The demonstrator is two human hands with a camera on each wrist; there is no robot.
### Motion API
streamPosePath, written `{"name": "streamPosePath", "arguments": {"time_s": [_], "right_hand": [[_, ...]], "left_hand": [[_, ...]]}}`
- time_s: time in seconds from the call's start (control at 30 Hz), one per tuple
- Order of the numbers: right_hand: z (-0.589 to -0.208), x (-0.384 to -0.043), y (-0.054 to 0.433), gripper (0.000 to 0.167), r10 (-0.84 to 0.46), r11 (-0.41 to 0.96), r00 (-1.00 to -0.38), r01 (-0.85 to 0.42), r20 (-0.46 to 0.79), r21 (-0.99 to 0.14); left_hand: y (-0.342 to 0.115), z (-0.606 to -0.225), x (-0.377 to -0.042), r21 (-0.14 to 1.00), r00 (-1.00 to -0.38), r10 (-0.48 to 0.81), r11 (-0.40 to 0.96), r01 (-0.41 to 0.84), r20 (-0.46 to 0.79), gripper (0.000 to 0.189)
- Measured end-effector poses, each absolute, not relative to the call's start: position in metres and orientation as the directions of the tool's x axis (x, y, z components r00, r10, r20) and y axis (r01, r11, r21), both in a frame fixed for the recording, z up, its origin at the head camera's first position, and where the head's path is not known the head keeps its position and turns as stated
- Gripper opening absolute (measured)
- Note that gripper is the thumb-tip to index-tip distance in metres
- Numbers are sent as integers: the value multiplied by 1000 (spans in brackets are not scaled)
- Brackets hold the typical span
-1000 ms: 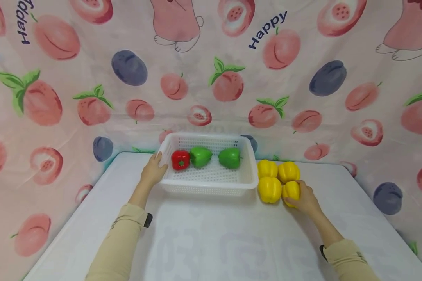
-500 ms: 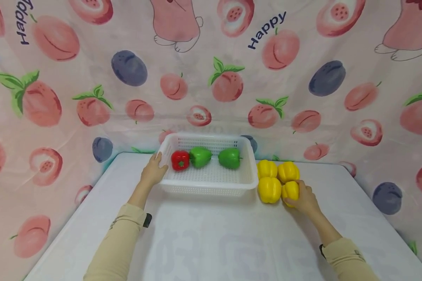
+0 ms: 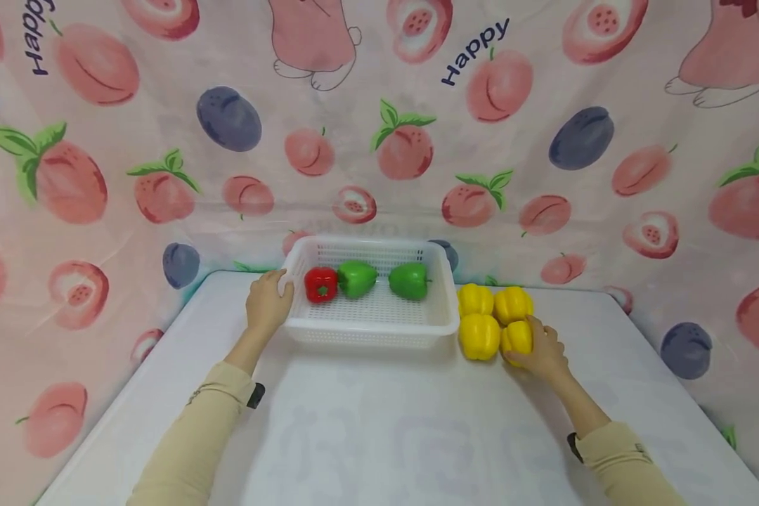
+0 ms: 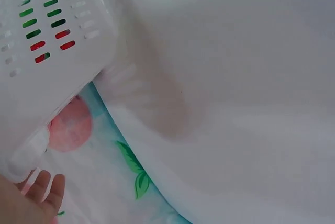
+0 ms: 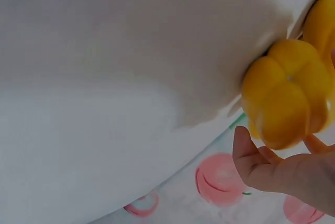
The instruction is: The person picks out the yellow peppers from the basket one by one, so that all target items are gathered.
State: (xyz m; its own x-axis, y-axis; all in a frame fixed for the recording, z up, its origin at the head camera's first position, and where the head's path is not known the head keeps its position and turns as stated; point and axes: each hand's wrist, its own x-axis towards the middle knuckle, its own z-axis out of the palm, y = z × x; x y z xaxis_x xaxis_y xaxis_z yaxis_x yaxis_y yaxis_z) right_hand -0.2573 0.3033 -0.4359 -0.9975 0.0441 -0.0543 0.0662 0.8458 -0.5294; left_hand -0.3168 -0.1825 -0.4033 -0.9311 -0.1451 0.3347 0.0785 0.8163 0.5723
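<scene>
A white perforated basket (image 3: 370, 330) holds a red bell pepper (image 3: 321, 284) and two green bell peppers (image 3: 357, 279), one beside the red and one further right. My left hand (image 3: 267, 306) is at the basket's left end. Its fingers are loosely bent by the rim, and in the left wrist view they (image 4: 54, 192) do not wrap it. Several yellow bell peppers cluster right of the basket. My right hand (image 3: 546, 351) curls its fingers and thumb round the front right yellow bell pepper (image 3: 516, 342), which stays in the cluster; the palm side is partly hidden.
The front left yellow pepper (image 3: 479, 337) stands close to the basket, with two more yellow peppers (image 3: 514, 303) behind. All stand on a white-covered table (image 3: 405, 429). A fruit-patterned cloth (image 3: 354, 140) rises directly behind the table's far edge.
My left hand has eased slightly left, its thumb coming off the basket rim. My right hand stays at the same yellow pepper. The head view has shifted slightly.
</scene>
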Motion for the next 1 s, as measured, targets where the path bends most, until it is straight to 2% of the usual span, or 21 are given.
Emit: {"name": "streamPosePath", "arguments": {"time_s": [0.3,0.5,0.7,1.0], "right_hand": [[-421,-257,304,81,25,871,-999,39,-35,-489],[-409,-254,304,70,-5,893,-1000,-14,21,-451],[-394,-245,301,60,-42,886,-991,-97,130,-454],[-382,-239,298,55,-60,864,-984,-136,169,-484]], "left_hand": [[-191,-395,-313,494,-890,-66,849,187,451,34],[-195,-387,-307,398,-893,44,885,244,449,33],[-199,-381,-294,331,-895,135,897,292,425,34],[-201,-374,-270,339,-911,180,887,313,370,39]]}}
